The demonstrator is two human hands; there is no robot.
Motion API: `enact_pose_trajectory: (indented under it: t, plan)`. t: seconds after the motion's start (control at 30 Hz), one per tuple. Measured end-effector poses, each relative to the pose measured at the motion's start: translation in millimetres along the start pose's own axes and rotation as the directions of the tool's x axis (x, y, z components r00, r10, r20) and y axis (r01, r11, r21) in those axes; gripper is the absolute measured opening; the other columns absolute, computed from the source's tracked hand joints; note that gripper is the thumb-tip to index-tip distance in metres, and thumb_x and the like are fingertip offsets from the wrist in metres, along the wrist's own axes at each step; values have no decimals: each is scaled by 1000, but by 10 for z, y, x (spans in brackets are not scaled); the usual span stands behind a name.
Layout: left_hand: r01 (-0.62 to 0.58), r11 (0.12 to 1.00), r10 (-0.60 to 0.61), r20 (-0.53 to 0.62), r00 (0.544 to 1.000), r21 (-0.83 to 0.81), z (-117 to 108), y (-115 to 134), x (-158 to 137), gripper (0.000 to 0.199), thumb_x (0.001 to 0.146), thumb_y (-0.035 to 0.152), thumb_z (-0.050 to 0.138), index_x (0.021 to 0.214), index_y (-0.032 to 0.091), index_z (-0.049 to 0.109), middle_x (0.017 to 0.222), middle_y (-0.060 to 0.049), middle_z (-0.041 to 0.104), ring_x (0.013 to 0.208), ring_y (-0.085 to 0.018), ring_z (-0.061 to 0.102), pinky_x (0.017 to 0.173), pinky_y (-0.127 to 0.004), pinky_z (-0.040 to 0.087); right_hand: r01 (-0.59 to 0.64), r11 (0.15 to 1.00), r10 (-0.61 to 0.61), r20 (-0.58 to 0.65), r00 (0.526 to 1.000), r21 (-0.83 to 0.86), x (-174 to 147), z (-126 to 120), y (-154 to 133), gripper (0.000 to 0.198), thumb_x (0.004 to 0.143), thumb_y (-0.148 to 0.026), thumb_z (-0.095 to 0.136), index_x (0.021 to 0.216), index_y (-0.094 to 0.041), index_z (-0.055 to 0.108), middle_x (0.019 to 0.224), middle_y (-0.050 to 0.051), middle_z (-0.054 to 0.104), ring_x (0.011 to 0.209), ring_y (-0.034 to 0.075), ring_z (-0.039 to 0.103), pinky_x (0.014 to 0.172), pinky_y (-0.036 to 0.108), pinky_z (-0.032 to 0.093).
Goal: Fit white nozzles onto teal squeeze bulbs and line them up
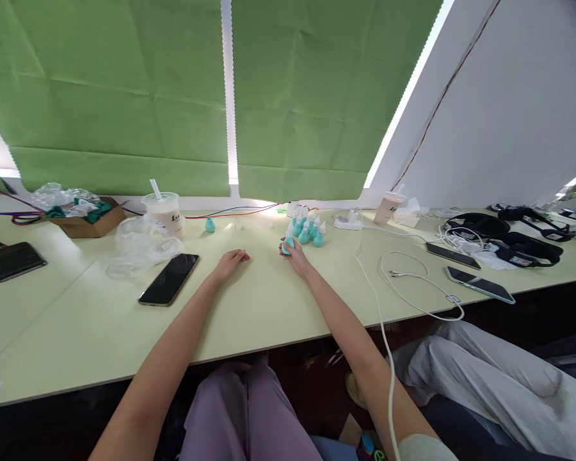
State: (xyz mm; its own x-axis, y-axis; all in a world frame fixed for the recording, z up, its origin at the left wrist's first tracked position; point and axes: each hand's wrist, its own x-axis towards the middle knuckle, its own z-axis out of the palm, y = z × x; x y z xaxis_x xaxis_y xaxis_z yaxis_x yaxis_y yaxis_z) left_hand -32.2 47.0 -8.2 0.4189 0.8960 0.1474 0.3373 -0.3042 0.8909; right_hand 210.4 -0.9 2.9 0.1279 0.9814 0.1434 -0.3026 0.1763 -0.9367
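My right hand (296,257) is closed around a small turquoise squeeze bottle (288,244) with a pale pointed tip, close to the table top. Just behind it stands a cluster of several similar turquoise bottles (303,235) with white pointed tips. My left hand (231,262) rests on the table to the left, its fingers curled together, and nothing shows in them. Farther back, a lone turquoise bottle (210,225) stands without a tip. Small whitish pieces (239,226) lie between it and the cluster, too small to make out.
A black phone (169,280), a crumpled plastic bag (141,242), a drink cup (164,214) and a cardboard box (87,221) are on the left. To the right lie a power strip (348,221), a white cable (377,294), another cup (388,207) and phones (479,283). A seated person's leg (484,378) shows at right.
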Motion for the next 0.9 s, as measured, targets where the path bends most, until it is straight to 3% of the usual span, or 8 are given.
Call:
enact_pose_trajectory:
  t: [0.13,0.43,0.67,0.9]
  plan:
    - [11,1000,-11,1,1000,-4,-3,-33,15,54,80,65,42,84,18,69,98,-9,69,99,-25,58,96,-39,40,-15,1000,14,-4,1000,-24,-36,35,-33,43,58,-43,77,91,-24,57,76,-4,56,69,9,52,72,27,45]
    - [16,1000,-15,-17,1000,22,3,24,-19,52,80,64,42,83,18,69,96,-9,69,97,-25,59,94,-38,41,-1,992,-5,-47,999,-128,-37,30,-53,33,57,-32,76,82,-22,57,57,-9,52,53,7,45,60,25,39]
    - [10,999,-9,-19,1000,41,1,73,-42,53,80,64,42,83,19,69,96,-8,69,96,-25,60,93,-38,41,-28,999,29,24,999,-46,-82,37,-98,31,66,-38,67,90,-20,59,75,0,68,58,11,59,62,28,45]
    - [18,999,-17,-13,1000,28,1,69,-29,55,78,67,43,82,18,69,96,-9,69,97,-26,60,94,-38,41,-45,994,42,-33,999,-96,-52,26,-76,27,63,-38,68,80,-20,55,57,-6,55,45,6,46,46,22,28]
